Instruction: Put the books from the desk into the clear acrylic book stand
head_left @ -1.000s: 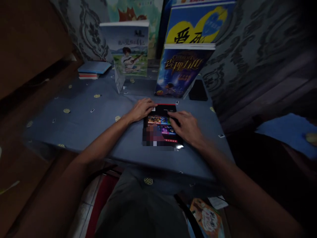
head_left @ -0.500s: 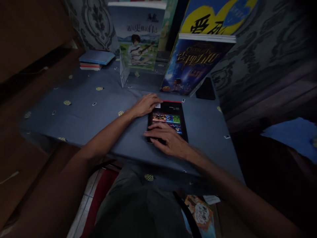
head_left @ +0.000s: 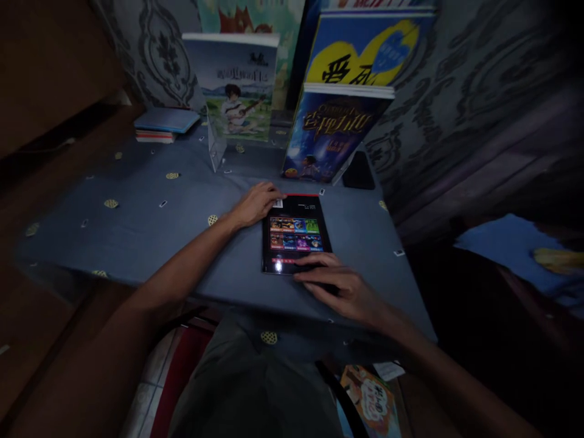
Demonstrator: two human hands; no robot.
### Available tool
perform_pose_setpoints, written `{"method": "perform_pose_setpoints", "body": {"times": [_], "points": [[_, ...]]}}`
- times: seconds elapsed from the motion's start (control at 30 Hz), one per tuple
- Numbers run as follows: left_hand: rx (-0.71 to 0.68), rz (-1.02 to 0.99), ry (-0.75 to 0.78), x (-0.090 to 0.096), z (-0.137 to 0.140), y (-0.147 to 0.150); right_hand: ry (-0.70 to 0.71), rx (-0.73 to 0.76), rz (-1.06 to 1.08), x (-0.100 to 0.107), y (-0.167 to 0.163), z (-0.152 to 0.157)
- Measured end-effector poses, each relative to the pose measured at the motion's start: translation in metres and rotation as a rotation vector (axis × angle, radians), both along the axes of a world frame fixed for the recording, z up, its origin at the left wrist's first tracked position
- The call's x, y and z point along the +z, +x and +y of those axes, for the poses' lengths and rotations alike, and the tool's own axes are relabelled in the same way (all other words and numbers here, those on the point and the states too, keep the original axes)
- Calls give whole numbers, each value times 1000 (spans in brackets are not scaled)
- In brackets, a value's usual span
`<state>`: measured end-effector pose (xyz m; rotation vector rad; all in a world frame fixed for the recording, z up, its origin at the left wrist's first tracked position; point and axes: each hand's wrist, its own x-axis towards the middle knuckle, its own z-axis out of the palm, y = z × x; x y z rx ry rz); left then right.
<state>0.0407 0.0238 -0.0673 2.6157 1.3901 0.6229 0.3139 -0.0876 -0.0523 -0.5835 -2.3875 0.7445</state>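
A black book point(head_left: 298, 212) with a red top edge lies flat on the cloth-covered table, its rows of small coloured pictures facing up. My left hand point(head_left: 258, 204) rests at the book's upper left corner, fingers stretched over a white label there. Over the lower right corner is my right hand point(head_left: 340, 281), open, with fingers extended toward the bottom edge. Whether its fingertips touch the cover I cannot tell.
Behind the book stand a guitar-player cover book point(head_left: 244, 91), a dark blue book point(head_left: 333, 134) and a yellow-and-blue book point(head_left: 356, 55). A dark phone-like slab point(head_left: 359, 171) lies at right. A stack of books point(head_left: 166, 121) sits back left. Another book point(head_left: 371, 395) is below the table.
My right hand has slid right and down off the middle of the cover, uncovering the lower pictures. The left hand stays at the upper left corner. The whole view has shifted slightly.
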Motion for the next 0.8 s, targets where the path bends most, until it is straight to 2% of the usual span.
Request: {"method": "perform_pose_setpoints", "body": {"times": [0.13, 0.23, 0.3, 0.4, 0.53, 0.63, 0.7, 0.8], "points": [[205, 86, 32, 13, -16, 9, 43, -137, 17, -4, 20, 3], [375, 169, 32, 21, -28, 16, 46, -280, 15, -7, 20, 0], [425, 196, 23, 24, -31, 20, 38, -364, 39, -9, 15, -5], [409, 165, 8, 23, -29, 22, 39, -412, 94, -6, 2, -17], [297, 46, -20, 20, -17, 18, -13, -301, 86, 3, -22, -35], [117, -21, -85, 21, -9, 16, -111, -82, 70, 6, -48, -41], [23, -5, -129, 23, -8, 19, -189, 44, 78, 8, -64, -37], [22, 122, -159, 30, -16, 27, -290, 140, 128, 12, -73, -23]]}}
